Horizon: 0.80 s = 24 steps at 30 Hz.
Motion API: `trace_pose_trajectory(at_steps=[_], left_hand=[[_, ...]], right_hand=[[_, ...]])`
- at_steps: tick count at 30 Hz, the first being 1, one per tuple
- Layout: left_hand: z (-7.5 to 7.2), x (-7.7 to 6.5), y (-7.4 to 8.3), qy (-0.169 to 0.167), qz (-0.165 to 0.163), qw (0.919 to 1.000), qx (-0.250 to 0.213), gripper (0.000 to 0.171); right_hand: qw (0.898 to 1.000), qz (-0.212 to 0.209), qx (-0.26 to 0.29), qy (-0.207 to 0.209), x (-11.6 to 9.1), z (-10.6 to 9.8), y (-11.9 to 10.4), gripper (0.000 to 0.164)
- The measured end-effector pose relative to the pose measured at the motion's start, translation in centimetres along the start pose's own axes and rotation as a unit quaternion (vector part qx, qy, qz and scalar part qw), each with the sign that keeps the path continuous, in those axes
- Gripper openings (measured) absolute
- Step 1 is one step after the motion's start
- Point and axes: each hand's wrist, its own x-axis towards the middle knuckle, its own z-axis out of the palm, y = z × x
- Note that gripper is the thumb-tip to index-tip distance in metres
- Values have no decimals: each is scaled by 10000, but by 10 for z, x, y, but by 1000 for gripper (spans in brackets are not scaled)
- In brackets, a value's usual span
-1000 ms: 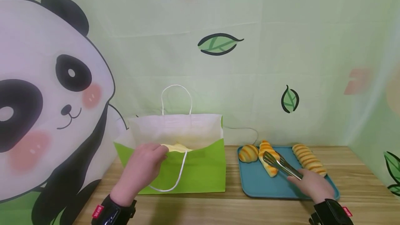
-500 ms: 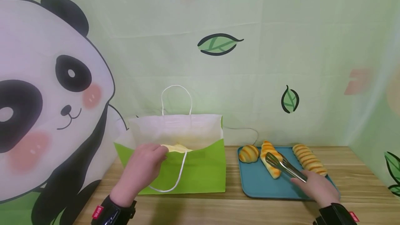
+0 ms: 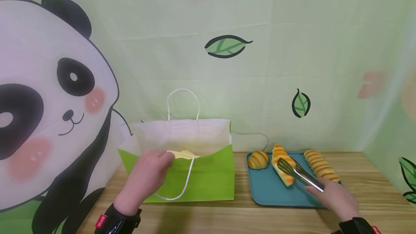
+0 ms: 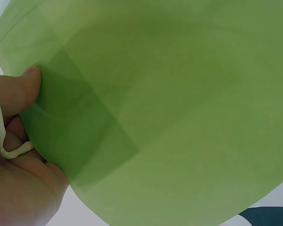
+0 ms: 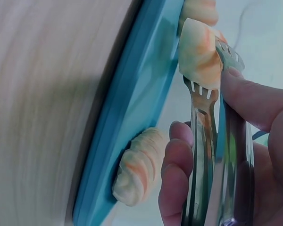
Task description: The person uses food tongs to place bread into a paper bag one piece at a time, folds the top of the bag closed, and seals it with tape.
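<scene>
My left hand [image 3: 151,170] pinches the front rim of the green paper bag [image 3: 208,180], thumb on its outer face in the left wrist view. The bag stands upright with its mouth spread, and cream-coloured paper [image 3: 184,154] shows inside. Metal tongs [image 3: 300,174] are gripped in my right hand [image 3: 336,196]. Between the tongs' slotted ends sits a long striped bread [image 3: 282,165], squeezed from both sides in the right wrist view [image 5: 200,54]. It overlaps the blue tray [image 3: 273,196] in the head view.
On the tray, a round striped bun [image 3: 258,160] lies at the back left and a ridged loaf [image 3: 321,165] at the right. A white cord handle [image 3: 186,183] droops over the bag's front. The wooden table [image 3: 208,219] meets a printed cloth backdrop [image 3: 146,64].
My right hand has moved a little right and toward me with the tongs. The long bread has shifted right with them. My left hand stays at the bag's rim.
</scene>
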Motion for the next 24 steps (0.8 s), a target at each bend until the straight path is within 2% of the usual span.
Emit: trace_pose_trajectory(at_steps=[11, 17, 24], left_hand=[[0, -1, 0, -62, -55, 10000, -21, 22], [-1, 0, 0, -11, -13, 10000, -23, 22], [-1, 0, 1, -2, -10, 10000, -21, 21]], right_hand=[[9997, -212, -30, 77, -10, -11, -6, 95], [9986, -405, -44, 335, -15, -16, -9, 88], [9977, -503, -130, 444, -16, -20, -14, 87]])
